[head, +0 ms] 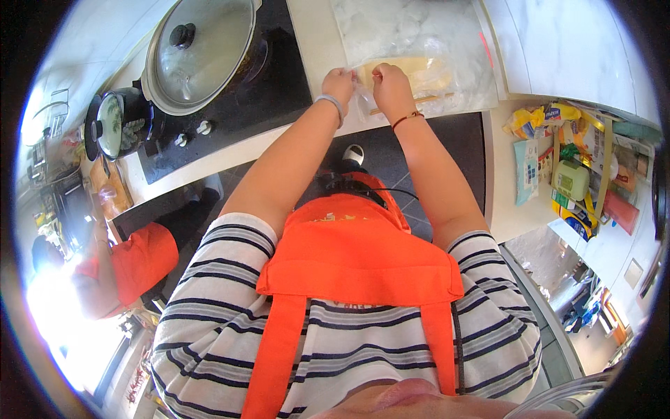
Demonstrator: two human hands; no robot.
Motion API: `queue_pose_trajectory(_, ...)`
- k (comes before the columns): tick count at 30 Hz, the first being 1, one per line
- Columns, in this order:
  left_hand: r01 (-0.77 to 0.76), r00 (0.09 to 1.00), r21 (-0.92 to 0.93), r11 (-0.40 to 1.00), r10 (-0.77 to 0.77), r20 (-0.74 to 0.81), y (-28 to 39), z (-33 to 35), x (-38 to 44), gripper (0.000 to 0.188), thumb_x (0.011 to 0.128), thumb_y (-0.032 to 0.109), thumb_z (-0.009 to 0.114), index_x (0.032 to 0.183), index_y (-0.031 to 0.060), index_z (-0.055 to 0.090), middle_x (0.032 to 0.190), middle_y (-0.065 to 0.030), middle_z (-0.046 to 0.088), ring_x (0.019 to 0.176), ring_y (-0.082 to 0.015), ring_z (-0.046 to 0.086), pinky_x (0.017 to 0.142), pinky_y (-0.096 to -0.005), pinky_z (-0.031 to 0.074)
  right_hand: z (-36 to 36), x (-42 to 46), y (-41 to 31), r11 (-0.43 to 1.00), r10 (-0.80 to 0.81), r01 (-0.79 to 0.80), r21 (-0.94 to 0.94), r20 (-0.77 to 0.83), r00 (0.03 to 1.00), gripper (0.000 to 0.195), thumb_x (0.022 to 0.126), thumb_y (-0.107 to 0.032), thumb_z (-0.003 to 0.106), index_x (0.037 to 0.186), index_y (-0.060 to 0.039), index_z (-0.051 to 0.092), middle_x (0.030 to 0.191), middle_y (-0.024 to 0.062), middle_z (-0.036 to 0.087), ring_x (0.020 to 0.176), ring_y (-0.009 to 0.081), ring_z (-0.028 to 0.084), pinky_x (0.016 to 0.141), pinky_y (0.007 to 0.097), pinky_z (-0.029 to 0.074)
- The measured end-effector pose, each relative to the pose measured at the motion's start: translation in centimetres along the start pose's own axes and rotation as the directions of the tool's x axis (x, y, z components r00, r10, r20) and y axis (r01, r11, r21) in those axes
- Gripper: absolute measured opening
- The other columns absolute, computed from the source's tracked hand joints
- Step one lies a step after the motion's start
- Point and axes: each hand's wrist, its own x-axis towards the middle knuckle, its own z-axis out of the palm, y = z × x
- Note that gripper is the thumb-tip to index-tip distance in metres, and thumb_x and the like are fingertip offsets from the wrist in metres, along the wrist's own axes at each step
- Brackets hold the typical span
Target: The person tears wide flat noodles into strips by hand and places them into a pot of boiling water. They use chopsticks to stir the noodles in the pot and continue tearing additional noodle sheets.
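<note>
My left hand [339, 88] pinches the gathered edge of a clear plastic bag [365, 97]. Close to its right, my right hand [391, 86] is curled with the fingertips together over the same bag. What those fingertips pinch is too small to make out, but they appear to be on the plastic. Inside the bag lies a flat, pale yellow food [426, 72], partly covered by my right hand. A pair of wooden chopsticks [437, 98] rests by the bag's near side, crossing behind my right wrist. All this is on a marbled counter mat [413, 26].
Left of my hands, a large lidded pot [204, 57] stands on a black cooktop [282, 68], beside a smaller lidded pot [118, 123]. Another person in a red apron [149, 262] is at far left. Packaged goods [570, 178] crowd the right counter.
</note>
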Motion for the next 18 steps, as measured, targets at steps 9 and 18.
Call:
queue_pose_trajectory(9, 0.168, 0.985, -0.522, 0.836, -0.116, 0.131, 2.4, 0.1, -2.9, 0.01, 0.094, 0.011, 0.045, 0.095, 0.0032, 0.051, 0.093, -0.0099, 0.057, 0.09, -0.0214, 0.058, 0.08, -0.0372, 0.048, 0.9, -0.8, 1.0, 0.965, 0.236, -0.245, 0.098, 0.095, 0.967, 0.035, 0.075, -0.022, 0.077, 0.092, 0.0018, 0.059, 0.08, 0.0193, 0.064, 0.075, 0.0309, 0.064, 0.067, 0.0371, 0.051)
queue_pose_trajectory(18, 0.139, 0.989, -0.502, 0.853, -0.091, 0.121, 1.6, 0.2, -1.8, 0.01, 0.095, 0.013, 0.044, 0.099, 0.0054, 0.05, 0.092, -0.0089, 0.056, 0.089, -0.0223, 0.059, 0.081, -0.0379, 0.049, 0.1, -1.4, 1.9, 0.786, 0.373, -0.427, 0.447, 0.208, 0.904, 0.025, 0.089, -0.024, 0.065, 0.091, 0.0008, 0.059, 0.075, 0.0045, 0.063, 0.061, 0.0104, 0.058, 0.056, 0.0249, 0.047)
